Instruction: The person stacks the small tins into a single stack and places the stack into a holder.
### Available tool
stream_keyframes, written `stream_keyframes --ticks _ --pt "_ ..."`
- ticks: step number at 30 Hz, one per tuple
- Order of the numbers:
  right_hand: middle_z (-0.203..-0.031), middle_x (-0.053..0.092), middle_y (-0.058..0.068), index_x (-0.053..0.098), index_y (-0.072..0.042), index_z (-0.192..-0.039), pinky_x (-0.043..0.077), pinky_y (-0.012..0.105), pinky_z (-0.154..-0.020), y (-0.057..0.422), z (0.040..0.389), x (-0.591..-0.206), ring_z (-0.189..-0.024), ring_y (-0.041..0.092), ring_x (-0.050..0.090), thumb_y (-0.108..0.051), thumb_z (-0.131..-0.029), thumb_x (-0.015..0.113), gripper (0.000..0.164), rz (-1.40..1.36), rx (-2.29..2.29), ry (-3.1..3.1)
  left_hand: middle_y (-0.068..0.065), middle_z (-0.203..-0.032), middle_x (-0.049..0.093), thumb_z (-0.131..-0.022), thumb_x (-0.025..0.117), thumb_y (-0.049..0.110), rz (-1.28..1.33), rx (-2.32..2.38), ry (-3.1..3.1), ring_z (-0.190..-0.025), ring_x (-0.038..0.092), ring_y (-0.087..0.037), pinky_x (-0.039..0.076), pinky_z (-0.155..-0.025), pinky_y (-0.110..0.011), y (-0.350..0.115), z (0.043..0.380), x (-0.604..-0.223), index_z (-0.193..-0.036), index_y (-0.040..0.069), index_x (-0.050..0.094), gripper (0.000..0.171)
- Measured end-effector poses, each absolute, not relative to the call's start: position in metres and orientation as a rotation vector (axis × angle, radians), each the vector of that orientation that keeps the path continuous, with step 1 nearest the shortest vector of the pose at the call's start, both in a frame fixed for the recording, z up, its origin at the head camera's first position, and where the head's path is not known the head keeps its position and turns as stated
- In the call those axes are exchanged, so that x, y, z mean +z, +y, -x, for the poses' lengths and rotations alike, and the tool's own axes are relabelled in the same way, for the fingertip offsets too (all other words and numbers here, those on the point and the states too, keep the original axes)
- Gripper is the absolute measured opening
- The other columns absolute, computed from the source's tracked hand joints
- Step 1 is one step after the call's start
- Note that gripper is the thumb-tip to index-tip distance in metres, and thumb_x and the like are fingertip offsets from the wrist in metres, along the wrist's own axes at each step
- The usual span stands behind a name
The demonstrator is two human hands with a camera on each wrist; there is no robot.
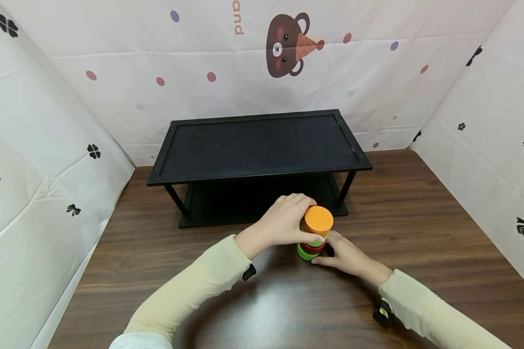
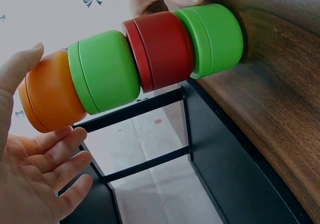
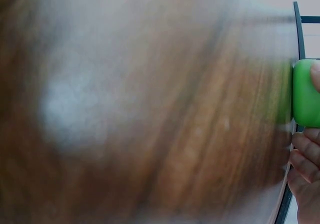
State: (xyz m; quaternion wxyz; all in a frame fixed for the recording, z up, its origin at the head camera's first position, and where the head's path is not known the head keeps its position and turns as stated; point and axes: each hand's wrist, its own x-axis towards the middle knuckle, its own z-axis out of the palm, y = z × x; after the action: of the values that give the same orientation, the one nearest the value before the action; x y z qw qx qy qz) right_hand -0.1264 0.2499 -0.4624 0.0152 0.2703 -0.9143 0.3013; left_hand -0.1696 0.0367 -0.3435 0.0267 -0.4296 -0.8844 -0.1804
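Small round lidded jars stand stacked on the table near the rack's front right. On top is an orange jar (image 1: pixel 319 220), over an upper green jar (image 2: pixel 105 71), a red jar (image 2: pixel 167 48) and a lower green jar (image 2: pixel 217 38). My left hand (image 1: pixel 284 220) holds the orange jar between thumb and fingers, the thumb on its near side. Low at the stack, my right hand (image 1: pixel 349 257) grips the lower green jar, with its thumb across the jar's side in the right wrist view. The far side of the stack is hidden in the head view.
Behind the stack stands a black two-tier rack (image 1: pixel 262 145), its lower shelf (image 1: pixel 227 203) partly under the top one. A brown wood-grain table (image 1: pixel 419 213) carries everything. White printed sheets (image 1: pixel 113 58) enclose the back and both sides.
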Motion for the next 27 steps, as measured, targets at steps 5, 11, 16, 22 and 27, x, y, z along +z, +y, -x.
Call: stream_keyframes --ticks 5,11,16,22,27 --pt "-0.116 0.061 0.004 0.057 -0.009 -0.122 0.049 0.044 -0.09 0.249 0.126 -0.462 -0.105 0.018 0.058 -0.028 -0.078 0.079 0.053 -0.832 0.925 -2.853 -0.001 -0.121 0.058 -0.074 0.071 0.06 1.318 -0.558 -2.738 -0.111 0.054 -0.016 0.043 -0.094 -0.035 0.034 0.169 -0.343 -0.128 0.009 0.053 0.077" --pt "-0.115 0.061 0.003 0.057 -0.009 -0.121 0.049 0.044 -0.09 0.248 0.127 -0.463 -0.105 0.017 0.057 -0.029 -0.077 0.079 0.052 -0.835 0.923 -2.849 0.0 -0.125 0.056 -0.072 0.071 0.063 1.296 -0.551 -2.752 -0.116 0.052 -0.017 0.042 -0.097 -0.036 0.031 0.169 -0.343 -0.132 0.01 0.049 0.083" --pt "-0.114 0.061 0.002 0.057 -0.01 -0.121 0.05 0.042 -0.089 0.248 0.127 -0.463 -0.103 0.016 0.057 -0.03 -0.078 0.078 0.052 -0.85 0.92 -2.841 -0.001 -0.127 0.055 -0.071 0.07 0.065 1.292 -0.562 -2.764 -0.118 0.051 -0.018 0.041 -0.099 -0.037 0.028 0.169 -0.344 -0.134 0.01 0.048 0.087" --pt "-0.116 0.061 0.003 0.055 -0.009 -0.123 0.05 0.044 -0.089 0.248 0.127 -0.463 -0.103 0.017 0.057 -0.03 -0.078 0.078 0.055 -0.853 0.912 -2.839 -0.002 -0.129 0.053 -0.071 0.07 0.066 1.284 -0.584 -2.766 -0.12 0.049 -0.019 0.041 -0.1 -0.039 0.024 0.168 -0.347 -0.135 0.009 0.047 0.089" --pt "-0.117 0.06 0.003 0.055 -0.01 -0.123 0.049 0.045 -0.09 0.247 0.127 -0.461 -0.105 0.017 0.057 -0.032 -0.079 0.077 0.055 -0.851 0.923 -2.851 -0.002 -0.131 0.051 -0.07 0.07 0.066 1.249 -0.556 -2.778 -0.12 0.049 -0.019 0.042 -0.099 -0.039 0.019 0.167 -0.35 -0.135 0.01 0.047 0.089"
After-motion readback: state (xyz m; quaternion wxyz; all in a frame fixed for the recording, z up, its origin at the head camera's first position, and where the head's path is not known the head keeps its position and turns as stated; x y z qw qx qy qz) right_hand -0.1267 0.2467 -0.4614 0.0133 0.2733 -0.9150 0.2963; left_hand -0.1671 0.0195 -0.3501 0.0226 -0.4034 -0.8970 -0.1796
